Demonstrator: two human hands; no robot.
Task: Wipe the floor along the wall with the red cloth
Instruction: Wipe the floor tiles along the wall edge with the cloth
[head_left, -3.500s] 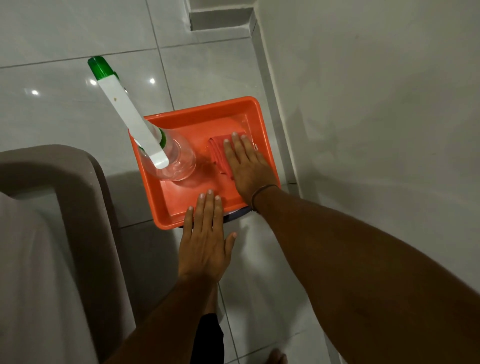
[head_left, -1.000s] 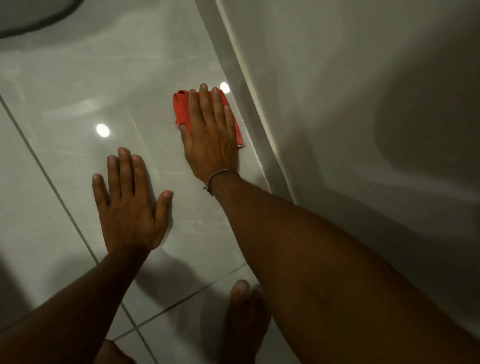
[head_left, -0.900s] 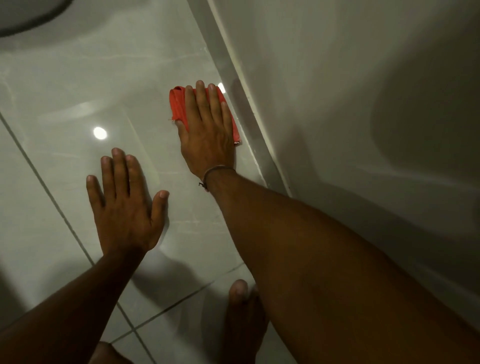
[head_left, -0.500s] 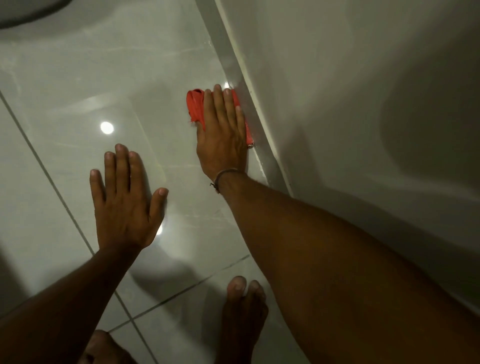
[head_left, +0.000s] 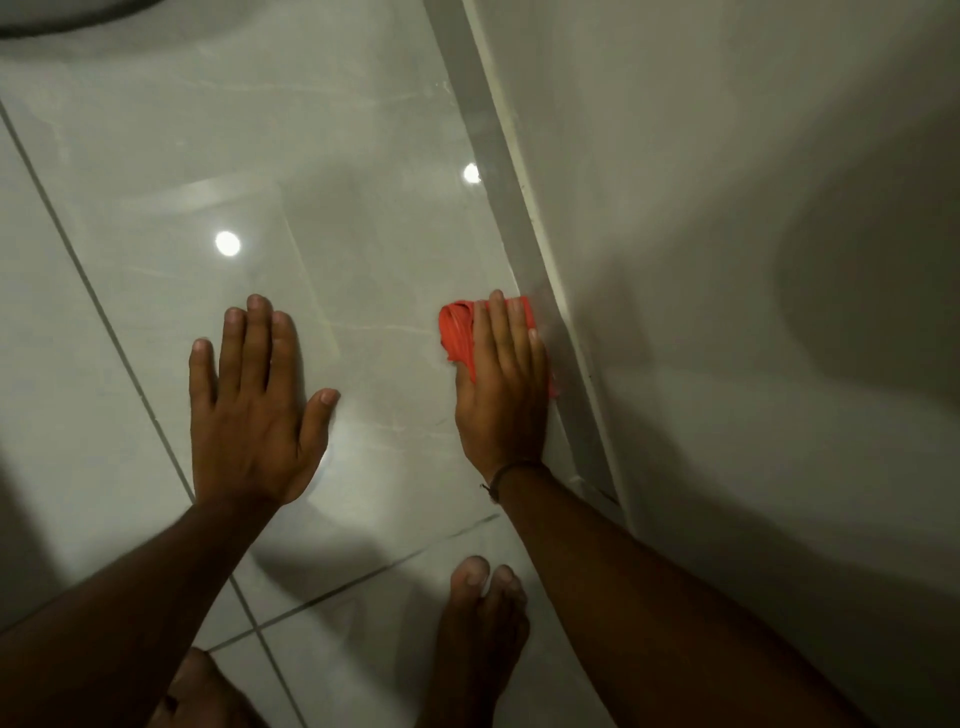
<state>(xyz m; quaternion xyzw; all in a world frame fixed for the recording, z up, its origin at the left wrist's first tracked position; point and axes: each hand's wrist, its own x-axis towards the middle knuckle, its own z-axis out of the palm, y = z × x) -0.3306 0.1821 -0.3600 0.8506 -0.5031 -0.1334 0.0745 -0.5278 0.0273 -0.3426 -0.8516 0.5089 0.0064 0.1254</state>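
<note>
The red cloth (head_left: 457, 335) lies bunched on the glossy grey floor tile (head_left: 363, 249), right against the skirting (head_left: 566, 343) at the foot of the wall (head_left: 727, 260). My right hand (head_left: 501, 382) presses flat on top of it, fingers together, and covers most of the cloth. My left hand (head_left: 254, 410) rests palm-down on the bare tile to the left, fingers spread, holding nothing.
A bare foot (head_left: 478, 634) stands on the tile below my right wrist, and a second foot (head_left: 202, 691) shows at the bottom edge. Grout lines cross the floor. A dark curved edge (head_left: 62, 23) shows at the top left corner.
My right hand has slid the cloth along the skirting towards me. The left hand has stayed planted on the tile. Before that the cloth was in the orange tray.
</note>
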